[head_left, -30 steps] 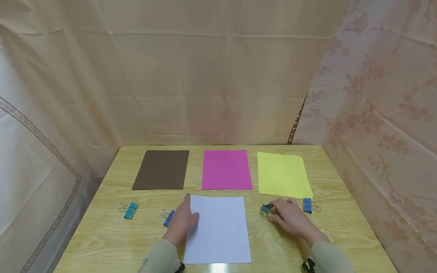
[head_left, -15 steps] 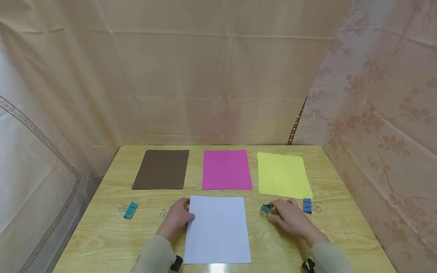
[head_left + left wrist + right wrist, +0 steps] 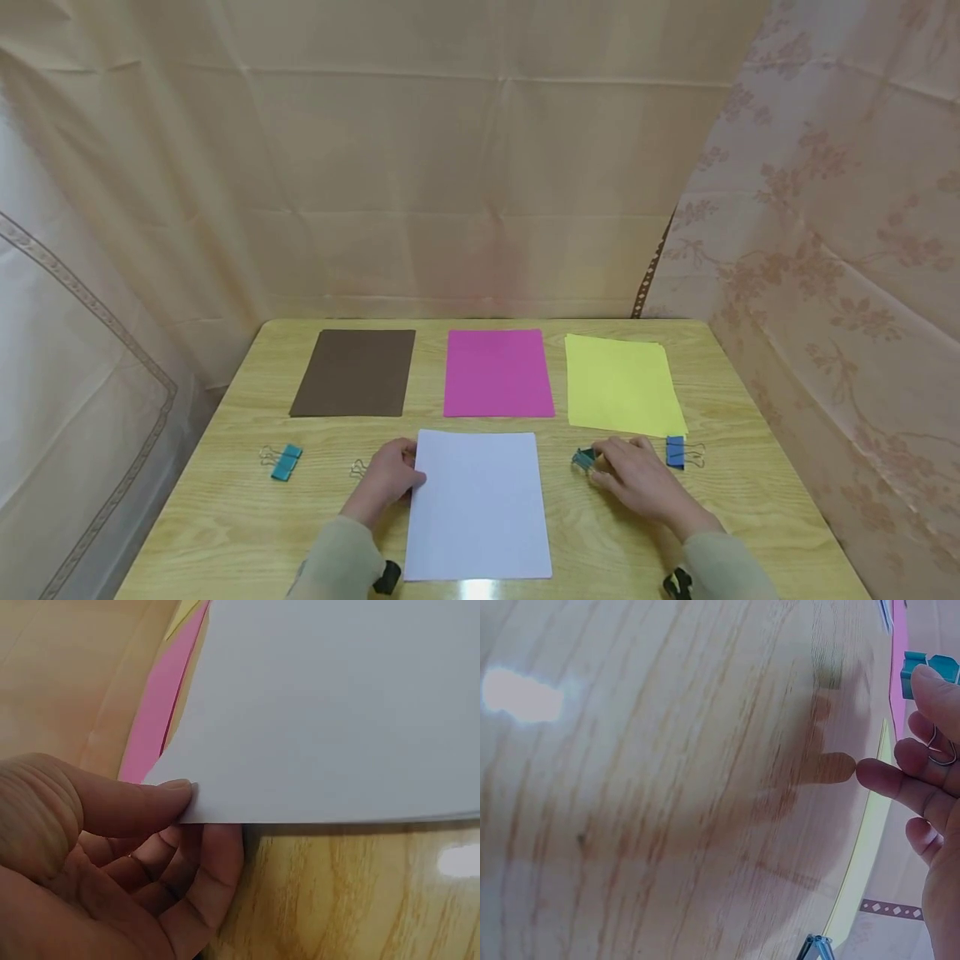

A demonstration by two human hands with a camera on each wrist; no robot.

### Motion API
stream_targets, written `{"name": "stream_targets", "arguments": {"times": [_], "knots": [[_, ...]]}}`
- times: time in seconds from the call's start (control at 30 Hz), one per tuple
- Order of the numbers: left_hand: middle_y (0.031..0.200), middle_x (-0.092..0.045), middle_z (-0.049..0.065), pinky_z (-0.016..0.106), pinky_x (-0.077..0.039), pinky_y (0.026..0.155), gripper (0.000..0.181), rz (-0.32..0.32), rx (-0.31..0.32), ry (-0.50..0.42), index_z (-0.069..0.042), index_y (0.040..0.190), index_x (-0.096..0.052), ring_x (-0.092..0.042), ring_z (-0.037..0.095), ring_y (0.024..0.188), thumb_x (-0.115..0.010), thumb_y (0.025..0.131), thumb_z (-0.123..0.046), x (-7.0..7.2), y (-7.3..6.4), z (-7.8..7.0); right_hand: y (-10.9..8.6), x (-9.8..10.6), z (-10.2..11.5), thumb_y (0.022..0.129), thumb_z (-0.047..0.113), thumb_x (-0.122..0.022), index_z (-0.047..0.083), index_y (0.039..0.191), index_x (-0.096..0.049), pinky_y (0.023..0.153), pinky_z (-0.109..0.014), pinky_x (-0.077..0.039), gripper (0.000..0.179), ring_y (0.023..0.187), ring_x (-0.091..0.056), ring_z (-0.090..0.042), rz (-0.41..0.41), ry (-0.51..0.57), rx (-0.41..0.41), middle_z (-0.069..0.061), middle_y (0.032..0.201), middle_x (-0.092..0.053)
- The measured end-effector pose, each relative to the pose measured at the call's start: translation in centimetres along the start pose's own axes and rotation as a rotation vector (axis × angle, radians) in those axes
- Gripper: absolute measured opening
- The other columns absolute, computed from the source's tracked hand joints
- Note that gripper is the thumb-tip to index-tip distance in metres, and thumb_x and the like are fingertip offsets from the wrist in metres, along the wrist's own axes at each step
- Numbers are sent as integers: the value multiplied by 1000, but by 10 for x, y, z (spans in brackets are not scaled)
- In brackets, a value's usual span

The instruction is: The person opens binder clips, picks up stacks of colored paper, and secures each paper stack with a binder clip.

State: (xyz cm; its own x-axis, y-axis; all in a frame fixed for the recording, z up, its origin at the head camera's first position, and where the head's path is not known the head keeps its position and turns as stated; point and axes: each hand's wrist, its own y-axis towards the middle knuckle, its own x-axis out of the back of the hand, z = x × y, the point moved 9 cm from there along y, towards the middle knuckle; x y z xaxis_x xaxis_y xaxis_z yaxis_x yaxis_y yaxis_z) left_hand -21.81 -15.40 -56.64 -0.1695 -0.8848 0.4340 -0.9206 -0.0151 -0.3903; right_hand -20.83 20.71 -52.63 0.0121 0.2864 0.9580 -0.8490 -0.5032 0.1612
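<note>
Our left hand point(image 3: 386, 475) pinching one white rectangular paper stack point(image 3: 480, 508), our right hand point(image 3: 641, 477) gripping one teal metal binder clip point(image 3: 583, 459) right of the stack, three coloured paper squares point(image 3: 498, 373) beyond.

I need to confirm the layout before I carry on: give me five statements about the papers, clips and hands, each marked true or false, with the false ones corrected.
1. The left hand pinches an edge of the white paper. True.
2. The right hand holds a blue clip. False: it holds a teal clip.
3. The pink paper lies between the brown paper and the yellow paper. True.
4. The white paper lies on the far side of the pink paper. False: it lies on the near side.
5. A second teal clip lies to the left of the left hand. True.
</note>
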Motion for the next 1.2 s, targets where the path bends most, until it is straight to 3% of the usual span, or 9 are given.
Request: {"name": "stream_targets", "arguments": {"times": [0.23,0.47,0.83,0.97,1.07,1.2], "knots": [[79,-57,7,30,-52,55,22,25,6,-31,3,104,-64,-57,18,64,-69,83,9,-2,-1,2,0,0,-1,98,27,-70,8,123,-64,93,-44,-40,32,96,-66,-16,11,6,-15,0,109,-69],[84,-53,6,29,-51,57,19,27,21,-54,0,103,-64,-55,18,69,-71,86,7,-3,-1,3,1,0,-1,97,26,-71,6,123,-65,97,-48,-40,33,91,-65,-15,14,6,-13,0,105,-67],[84,-54,5,30,-50,60,14,26,-59,-153,0,98,-64,-53,18,72,-71,87,7,-1,-2,-6,6,4,0,98,28,-69,4,126,-65,91,-43,-38,37,88,-63,-13,26,0,-14,-3,107,-71],[85,-57,7,32,-50,61,12,16,-81,-192,-1,97,-66,-55,18,71,-71,88,6,2,-4,-11,12,11,3,99,29,-68,4,126,-65,92,-45,-39,37,76,-52,-7,31,4,-16,9,88,-62],[90,-62,8,32,-52,63,12,3,-96,-209,-1,98,-67,-57,18,73,-70,89,5,4,-4,-16,17,17,5,100,31,-66,5,124,-65,91,-46,-38,35,69,-42,-3,34,9,-9,15,77,-48],[93,-65,10,34,-54,64,12,-14,-135,-231,0,99,-68,-60,18,74,-68,89,6,8,-4,-25,23,25,8,101,31,-65,6,122,-66,90,-45,-36,33,68,-39,-1,29,21,-5,17,75,-44]]}}
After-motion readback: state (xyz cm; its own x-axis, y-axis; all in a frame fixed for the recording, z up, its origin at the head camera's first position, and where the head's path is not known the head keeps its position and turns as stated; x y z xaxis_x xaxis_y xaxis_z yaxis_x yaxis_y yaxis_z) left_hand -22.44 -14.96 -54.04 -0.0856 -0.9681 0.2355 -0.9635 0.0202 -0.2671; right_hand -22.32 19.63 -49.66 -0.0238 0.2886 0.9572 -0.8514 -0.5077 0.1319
